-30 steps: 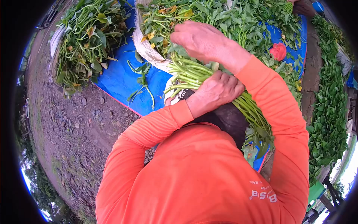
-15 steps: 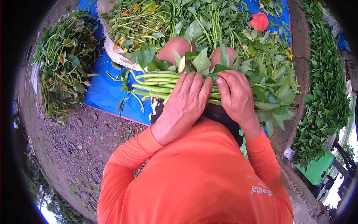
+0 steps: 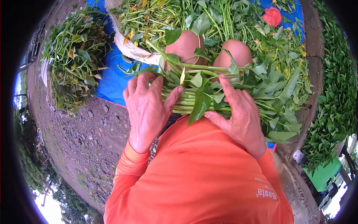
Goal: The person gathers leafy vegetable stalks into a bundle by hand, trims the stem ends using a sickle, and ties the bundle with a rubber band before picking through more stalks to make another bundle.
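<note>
A bundle of water spinach (image 3: 190,101) lies across my lap, pale green stems to the left and leaves to the right. My left hand (image 3: 147,106) curls over the stem ends, thumb along the near stems. My right hand (image 3: 240,115) grips the bundle toward its leafy side, index finger stretched along the top and thumb at the near edge. Loose stems cross the top of the bundle at an angle, just in front of my bare knees (image 3: 233,56). A broad leaf (image 3: 201,104) hangs over the stems between my hands. Some fingertips are hidden among the greens.
More cut greens (image 3: 156,18) are heaped ahead on a pale sack and a blue tarp (image 3: 110,80). Another pile (image 3: 76,56) stands at left. A red-pink object (image 3: 272,16) lies far right on the tarp. Leafy greens (image 3: 332,89) line the right side beyond a concrete edge.
My left hand has moved left to the stem ends, and my hands are farther apart. Loose stems now lie slanted on top of the bundle. The view has shifted slightly.
</note>
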Demonstrator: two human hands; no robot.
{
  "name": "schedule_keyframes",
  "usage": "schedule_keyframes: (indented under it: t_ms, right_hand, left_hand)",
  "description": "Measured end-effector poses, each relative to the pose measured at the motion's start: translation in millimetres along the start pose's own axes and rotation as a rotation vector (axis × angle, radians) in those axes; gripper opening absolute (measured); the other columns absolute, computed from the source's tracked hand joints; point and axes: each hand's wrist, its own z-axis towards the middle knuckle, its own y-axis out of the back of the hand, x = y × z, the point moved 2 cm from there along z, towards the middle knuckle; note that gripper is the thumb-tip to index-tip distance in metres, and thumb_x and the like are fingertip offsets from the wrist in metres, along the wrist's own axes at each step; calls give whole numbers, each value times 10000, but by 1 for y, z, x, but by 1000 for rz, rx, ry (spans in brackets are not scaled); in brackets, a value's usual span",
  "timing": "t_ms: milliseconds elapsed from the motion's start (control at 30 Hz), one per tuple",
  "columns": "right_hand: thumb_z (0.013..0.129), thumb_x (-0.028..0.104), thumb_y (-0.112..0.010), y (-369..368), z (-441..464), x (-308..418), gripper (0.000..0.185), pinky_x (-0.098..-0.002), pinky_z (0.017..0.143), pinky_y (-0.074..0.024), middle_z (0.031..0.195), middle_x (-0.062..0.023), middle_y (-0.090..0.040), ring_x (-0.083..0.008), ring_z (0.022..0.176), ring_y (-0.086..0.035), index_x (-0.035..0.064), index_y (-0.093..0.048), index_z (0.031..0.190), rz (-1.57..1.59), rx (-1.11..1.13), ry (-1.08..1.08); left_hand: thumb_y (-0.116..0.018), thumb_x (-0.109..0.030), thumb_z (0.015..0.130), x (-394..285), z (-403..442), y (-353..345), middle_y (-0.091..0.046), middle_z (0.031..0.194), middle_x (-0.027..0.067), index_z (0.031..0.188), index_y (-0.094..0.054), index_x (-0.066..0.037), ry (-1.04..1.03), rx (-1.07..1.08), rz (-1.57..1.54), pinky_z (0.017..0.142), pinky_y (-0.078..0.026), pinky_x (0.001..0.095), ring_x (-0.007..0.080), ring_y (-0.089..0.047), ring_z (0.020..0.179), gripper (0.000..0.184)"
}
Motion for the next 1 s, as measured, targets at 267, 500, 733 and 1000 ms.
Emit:
schedule_keyframes:
  t_ms: [267, 500, 733, 1000]
  right_hand:
    - [931, 81, -763, -16, 24, -7, 154, -436, 836, -528, 1033, -131, -636, -325, 949, -662, 10, -764, 1069, 201, -55, 46]
    - [1016, 181, -708, -15, 45, -10, 257, -500, 1046, -488, 1201, -241, -653, -429, 1174, -617, -12, -716, 1186, 120, -298, 49]
    - [970, 142, -710, -1, 42, 32, 264, -471, 1003, -521, 1188, -180, -692, -394, 1132, -652, 2, -735, 1192, -1, 26, 204]
    - [933, 12, -673, -11, 50, -9, 292, -441, 926, -562, 1113, -203, -746, -371, 1041, -710, -16, -744, 1215, -71, -53, 81]
  left_hand:
    - [-841, -353, 902, 3, -7, -23, -692, 1239, 117, 1165, -755, -57, -132, -77, -149, 1089, -420, 486, 350, -619, 1205, 405]
    - [-889, -321, 854, 31, -18, -23, -619, 1372, 226, 1169, -739, -29, 126, -244, -207, 1079, -465, 522, 409, -603, 1247, 455]
    - [-835, -369, 894, 26, -8, -16, -616, 1399, 235, 1174, -780, -38, -4, -109, -117, 1134, -412, 549, 426, -546, 1335, 437]
    - [-656, -364, 1018, 9, -7, -25, -437, 1586, 326, 1307, -750, -124, -59, 52, 11, 1248, -249, 660, 505, -347, 1535, 387]
